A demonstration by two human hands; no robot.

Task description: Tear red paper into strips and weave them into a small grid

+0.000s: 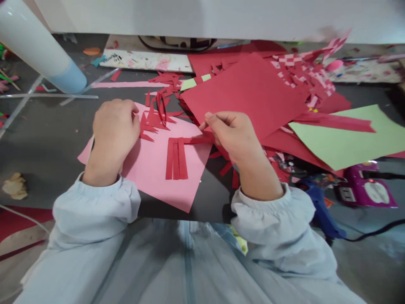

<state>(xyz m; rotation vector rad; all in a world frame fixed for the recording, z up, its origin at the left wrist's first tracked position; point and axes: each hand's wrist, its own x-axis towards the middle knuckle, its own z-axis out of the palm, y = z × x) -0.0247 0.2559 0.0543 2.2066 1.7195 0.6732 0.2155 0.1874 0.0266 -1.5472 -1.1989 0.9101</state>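
A person's two bare hands work over a pink sheet [182,196] on a dark, paper-strewn table [38,152]. The left hand [115,126], fingers curled under, rests at the sheet's left side, just beside a tangle of cut red scraps [152,120]. The right hand [229,131] hangs by the sheet's right corner, thumb and forefinger drawn together in a pinch; with the fingertips partly hidden, it cannot be told whether either hand grips any paper.

Between the hands, red strips [182,160] lie side by side on the pink sheet, narrow gaps showing, while a crosswise strip [199,140] runs from their top toward the right hand. Beyond that hand lie a large red sheet [247,93], a heap of red-and-pink checkered paper [303,78] and a pale green sheet [354,135].

The neat row looks easily upset: the strips appear loose, and a brush from the right cuff [257,202] could skew them. Pressure from the left wrist might drag the pink sheet askew, and stray scraps could slide in among the strips. At right, a blue glue gun [322,207] sits close to the sleeve near a purple box [363,185]; a snagged cord [379,228] could pull it away.
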